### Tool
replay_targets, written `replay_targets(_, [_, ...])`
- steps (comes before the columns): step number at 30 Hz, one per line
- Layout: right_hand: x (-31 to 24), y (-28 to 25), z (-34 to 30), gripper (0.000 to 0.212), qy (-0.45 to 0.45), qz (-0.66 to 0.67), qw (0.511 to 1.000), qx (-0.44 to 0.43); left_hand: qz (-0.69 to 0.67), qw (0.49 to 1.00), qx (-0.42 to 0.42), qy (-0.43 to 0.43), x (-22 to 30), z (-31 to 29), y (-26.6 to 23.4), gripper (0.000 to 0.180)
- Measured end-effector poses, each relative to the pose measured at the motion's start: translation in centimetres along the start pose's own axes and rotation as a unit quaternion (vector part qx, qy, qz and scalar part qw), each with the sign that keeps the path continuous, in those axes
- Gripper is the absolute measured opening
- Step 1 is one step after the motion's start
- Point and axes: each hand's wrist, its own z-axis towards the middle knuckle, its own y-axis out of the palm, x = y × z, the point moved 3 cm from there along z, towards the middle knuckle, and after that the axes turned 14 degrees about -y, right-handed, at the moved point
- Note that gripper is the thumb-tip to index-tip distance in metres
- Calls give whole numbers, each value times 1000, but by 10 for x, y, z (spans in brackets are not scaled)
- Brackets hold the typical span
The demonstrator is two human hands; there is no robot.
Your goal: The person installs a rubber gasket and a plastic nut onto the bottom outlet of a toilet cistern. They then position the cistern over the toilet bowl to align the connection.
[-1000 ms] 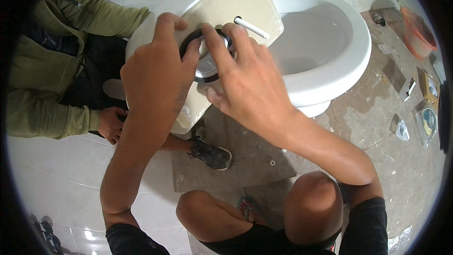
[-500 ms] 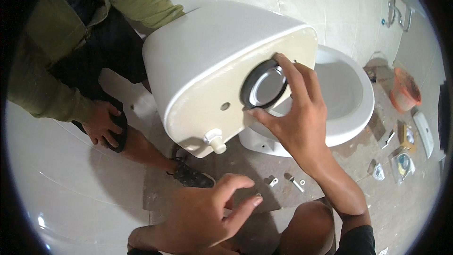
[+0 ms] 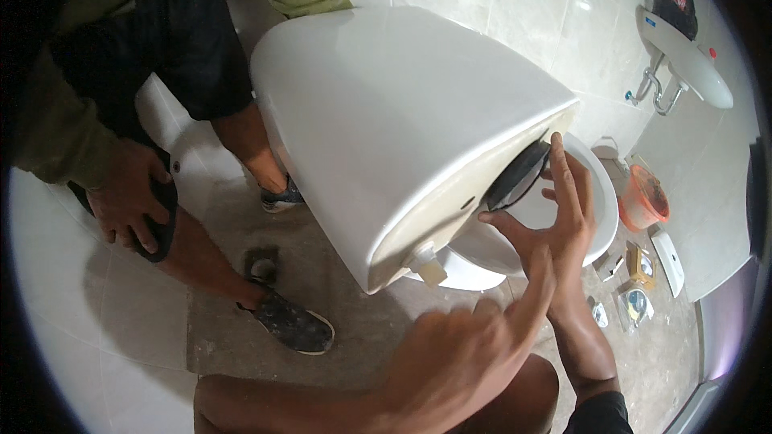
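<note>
A white ceramic toilet tank lies tilted on its side over the toilet bowl, its underside facing me. A black rubber gasket sits around the outlet on that underside. My right hand grips the gasket's rim, thumb below and fingers above. A short beige bolt stub sticks out of the underside nearer to me. My left hand hovers blurred below the tank, holding nothing, one finger stretched up toward my right wrist. My bare knees are at the bottom edge.
Another person in a green sleeve stands at left, a hand holding something black, a dark shoe on the bare grey floor patch. At right are an orange bucket, small packets and boxes and a wall basin.
My left hand left the gasket and dropped below the tank. The view swung so the tank's side fills the middle. My right hand stayed on the gasket.
</note>
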Motion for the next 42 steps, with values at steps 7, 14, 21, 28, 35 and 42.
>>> replay_targets(7, [15, 3, -14, 99, -7, 51, 997, 61, 119, 970, 180, -117, 20, 61, -42, 58])
replay_targets(14, [8, -19, -47, 98, 27, 238, 967, 86, 41, 956, 260, -127, 16, 49, -46, 60])
replay_targets(21, [-38, -68, -78, 82, -100, 272, 957, 12, -464, 846, 198, -172, 37, 8, -2, 36])
replay_targets(28, [-21, -69, -72, 101, -4, 194, 981, -9, -591, 785, 97, -155, 44, 25, 20, 25])
replay_targets(35, [26, -42, -55, 76, 104, 326, 938, 58, -39, 889, 447, 86, 30, 14, -29, 17])
replay_targets(42, [27, -28, -40, 77, 107, 473, 867, 116, -55, 935, 351, -19, 20, 20, -28, 34])
